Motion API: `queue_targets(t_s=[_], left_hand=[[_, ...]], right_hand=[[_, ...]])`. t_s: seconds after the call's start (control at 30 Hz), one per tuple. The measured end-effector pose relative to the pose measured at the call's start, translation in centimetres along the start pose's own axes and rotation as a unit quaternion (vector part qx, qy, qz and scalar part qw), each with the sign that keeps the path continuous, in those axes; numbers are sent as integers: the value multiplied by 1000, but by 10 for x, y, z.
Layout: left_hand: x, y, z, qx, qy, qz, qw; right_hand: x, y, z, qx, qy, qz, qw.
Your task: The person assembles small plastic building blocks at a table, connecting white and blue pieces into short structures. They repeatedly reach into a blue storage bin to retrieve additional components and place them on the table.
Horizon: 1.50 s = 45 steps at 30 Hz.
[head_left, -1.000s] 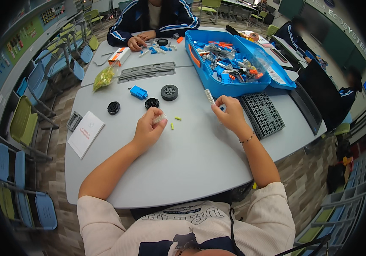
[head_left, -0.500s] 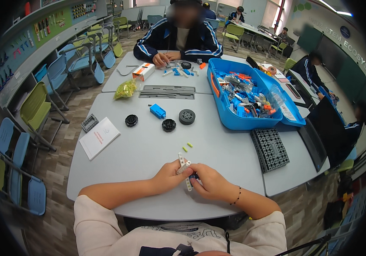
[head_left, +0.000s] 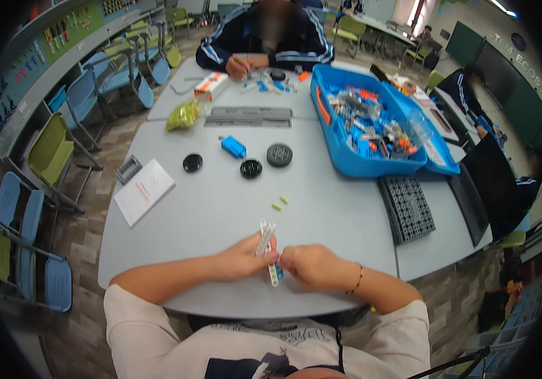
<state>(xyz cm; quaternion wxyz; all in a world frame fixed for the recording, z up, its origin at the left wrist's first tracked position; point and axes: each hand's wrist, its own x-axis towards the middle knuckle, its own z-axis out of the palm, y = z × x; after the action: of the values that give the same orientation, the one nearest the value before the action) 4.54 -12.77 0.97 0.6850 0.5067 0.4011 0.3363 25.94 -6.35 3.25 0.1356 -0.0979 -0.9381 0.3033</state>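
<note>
Classroom, head view: blue and green chairs (head_left: 56, 148) line the left side, and across the table (head_left: 208, 208) a co-worker (head_left: 264, 38) sits, hands together over small parts.
Left hand: here's the action, the left hand (head_left: 242, 258) has its grip closed around white beams (head_left: 266, 239), two of them, crossed and standing up near the table's front edge.
Right hand: right alongside, the right hand (head_left: 314, 265) curls its fingers in close to the beams' lower end, by a small blue piece (head_left: 279, 268); whether that grip holds anything, you can't tell.
Just beyond: two yellow-green pins (head_left: 276, 207) lie loose.
Mid-table: a blue block (head_left: 233, 147), two black hubs (head_left: 251, 168) and a dark wheel (head_left: 279, 155).
Left flank: a white booklet (head_left: 144, 192) beside a grey part (head_left: 129, 169).
Right flank: a blue bin (head_left: 378, 167) full of pieces, with a black perforated box (head_left: 406, 211) in front.
</note>
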Motion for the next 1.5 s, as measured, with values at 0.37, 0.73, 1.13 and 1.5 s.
queue_targets(t_s=[0.37, 0.73, 1.13, 1.5], left_hand=[[7, 8, -39, -86, 94, 98, 987], [3, 14, 4, 119, 111, 83, 983], [-19, 15, 11, 204, 67, 124, 969], [3, 16, -15, 200, 166, 77, 962]], right_hand=[[-11, 50, -26, 5, 251, 67, 966], [1, 13, 7, 54, 211, 5, 976], [-2, -13, 1, 80, 133, 7, 988], [-4, -2, -9, 116, 176, 76, 975]])
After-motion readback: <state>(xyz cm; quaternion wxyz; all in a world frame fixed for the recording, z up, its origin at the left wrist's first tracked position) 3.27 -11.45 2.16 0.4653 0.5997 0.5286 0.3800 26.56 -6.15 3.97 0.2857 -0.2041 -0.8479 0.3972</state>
